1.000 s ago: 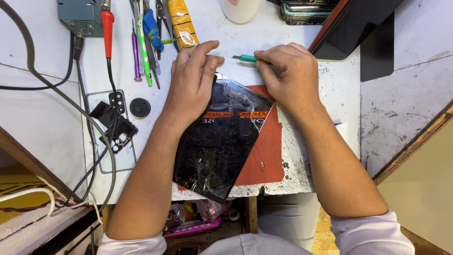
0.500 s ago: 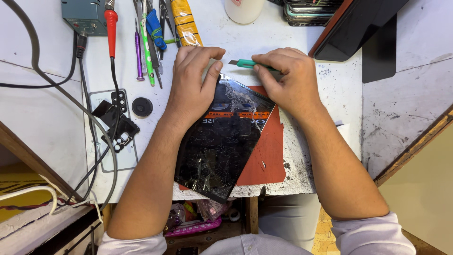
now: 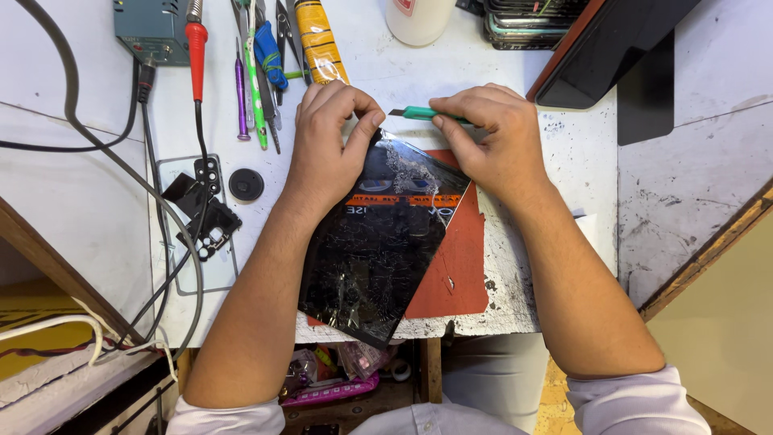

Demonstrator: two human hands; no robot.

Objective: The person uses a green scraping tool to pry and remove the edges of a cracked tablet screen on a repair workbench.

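A cracked black tablet screen (image 3: 374,250) lies tilted on a red mat (image 3: 455,266) on the white bench. My left hand (image 3: 330,141) pinches the screen's top corner between thumb and fingers. My right hand (image 3: 491,137) grips a small green-handled blade tool (image 3: 419,113), its tip pointing left toward the left hand's fingertips at that corner. The glass near the top edge looks shattered and whitish.
Screwdrivers, tweezers and a red-handled soldering iron (image 3: 196,48) lie at the back left with a yellow tube (image 3: 320,40). Black small parts and cables (image 3: 201,213) sit left. A white bottle (image 3: 417,18) and a dark tilted panel (image 3: 612,48) stand behind.
The left hand has curled into a pinch on the screen's top corner, and the right hand with the green tool has shifted slightly left toward it.
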